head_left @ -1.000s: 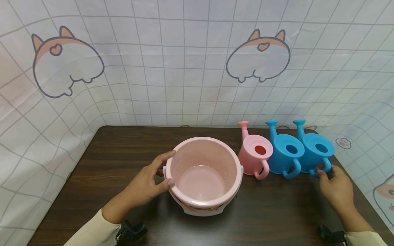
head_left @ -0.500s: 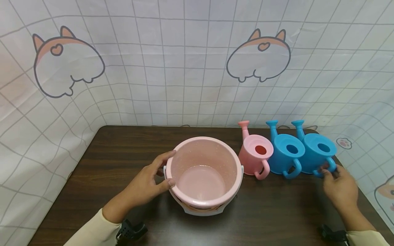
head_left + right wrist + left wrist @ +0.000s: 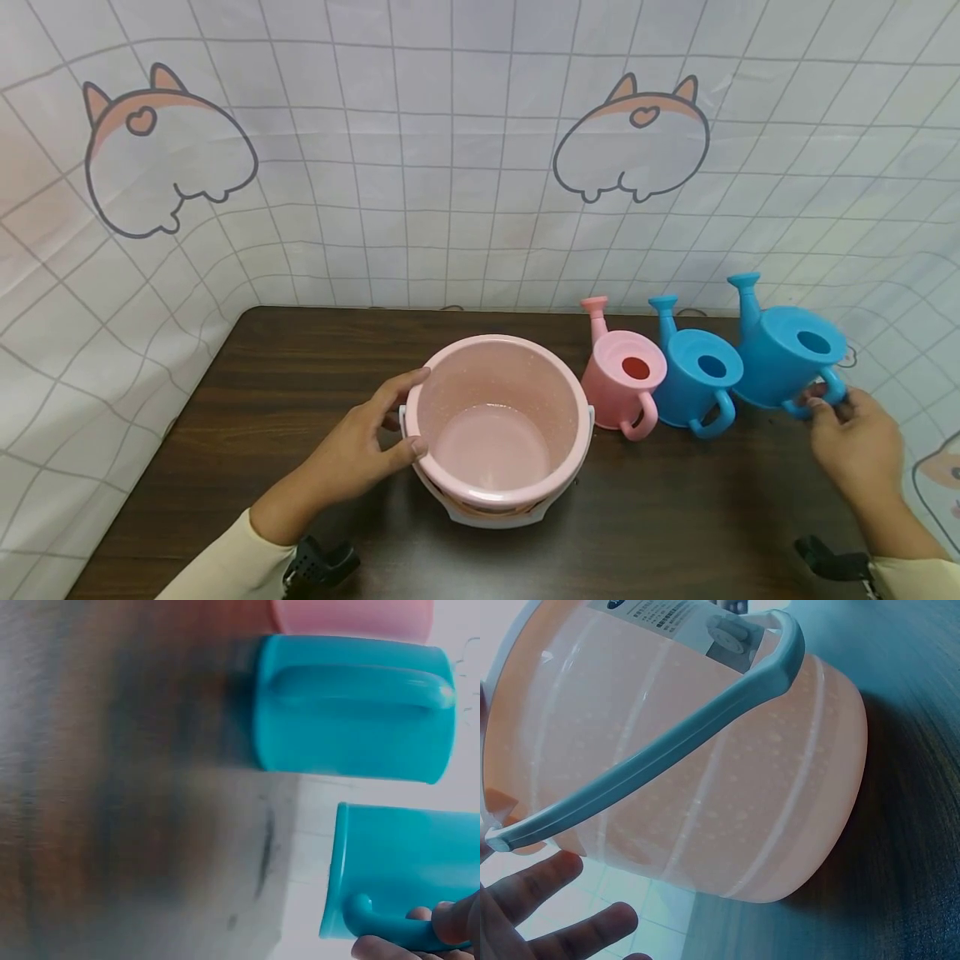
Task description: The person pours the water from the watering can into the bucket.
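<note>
A dark wooden desk [image 3: 315,375] carries four plastic containers. Near the middle of the desk, toward its front edge, stands a pink bucket [image 3: 497,425], upright, with nothing inside it; its pale bottom shows bare. A grey-white handle [image 3: 652,750] lies folded down against the bucket's outer wall. The left hand [image 3: 360,442] rests on the bucket's left side, fingers curled loosely round the rim, thumb on the near part of the rim and fingertips at the far part.

To the right of the bucket, along the desk's right half, stand a pink watering can [image 3: 621,379] and a blue watering can [image 3: 693,383] side by side, touching or nearly so, spouts pointing toward the back edge and loop handles toward the front. The pink one stands just beside the bucket. Through each top opening only a dark hollow shows; what is within cannot be told.

The right hand [image 3: 855,442] pinches the loop handle of a second blue watering can [image 3: 783,354] and holds it raised off the desk near the right edge, tilted slightly, its spout up and toward the back. Its base hangs just right of the standing blue can. In the right wrist view the fingertips [image 3: 450,922] close round this handle.
</note>
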`<action>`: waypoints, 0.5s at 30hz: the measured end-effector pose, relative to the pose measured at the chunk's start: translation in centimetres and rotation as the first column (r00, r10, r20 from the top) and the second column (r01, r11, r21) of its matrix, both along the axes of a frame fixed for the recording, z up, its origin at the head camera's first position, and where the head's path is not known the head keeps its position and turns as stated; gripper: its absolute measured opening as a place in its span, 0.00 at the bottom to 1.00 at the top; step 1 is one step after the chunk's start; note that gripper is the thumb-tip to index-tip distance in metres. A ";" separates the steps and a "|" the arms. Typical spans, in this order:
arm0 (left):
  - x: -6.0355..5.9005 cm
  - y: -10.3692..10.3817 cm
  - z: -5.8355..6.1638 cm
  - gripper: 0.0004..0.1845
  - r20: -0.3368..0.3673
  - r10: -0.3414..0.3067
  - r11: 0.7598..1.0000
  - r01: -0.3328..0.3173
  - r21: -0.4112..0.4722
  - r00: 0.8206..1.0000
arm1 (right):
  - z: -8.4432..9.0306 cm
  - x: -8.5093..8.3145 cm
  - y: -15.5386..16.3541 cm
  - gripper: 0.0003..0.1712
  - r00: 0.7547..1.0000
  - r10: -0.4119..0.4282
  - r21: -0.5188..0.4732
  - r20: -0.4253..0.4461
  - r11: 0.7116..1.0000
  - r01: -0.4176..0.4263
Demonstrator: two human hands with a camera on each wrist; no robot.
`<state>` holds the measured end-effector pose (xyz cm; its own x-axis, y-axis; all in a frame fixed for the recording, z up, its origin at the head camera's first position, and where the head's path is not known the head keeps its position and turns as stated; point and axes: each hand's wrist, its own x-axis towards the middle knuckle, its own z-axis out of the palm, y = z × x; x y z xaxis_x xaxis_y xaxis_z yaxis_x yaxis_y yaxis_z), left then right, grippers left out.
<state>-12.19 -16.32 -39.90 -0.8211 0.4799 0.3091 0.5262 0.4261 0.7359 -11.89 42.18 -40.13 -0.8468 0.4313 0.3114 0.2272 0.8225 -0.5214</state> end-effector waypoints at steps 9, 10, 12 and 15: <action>0.1 0.1 0.1 0.39 -0.002 -0.014 1.000 0.014 0.017 1.000 | 3.3 0.2 0.1 0.22 0.999 0.048 -0.018 -0.005 0.999 -0.048; 0.1 0.1 0.1 0.39 -0.002 -0.014 1.000 0.014 0.016 1.000 | 3.8 0.3 0.1 0.23 0.998 0.055 -0.012 -0.006 0.998 -0.055; 0.1 0.1 0.1 0.39 0.004 -0.013 1.000 0.013 0.013 1.000 | 4.5 0.3 0.1 0.24 0.996 0.085 -0.028 0.000 0.996 -0.085; 0.1 0.0 0.2 0.39 0.024 -0.005 1.000 0.004 0.007 1.000 | 5.6 0.2 0.0 0.24 0.991 0.131 -0.061 -0.013 0.989 -0.132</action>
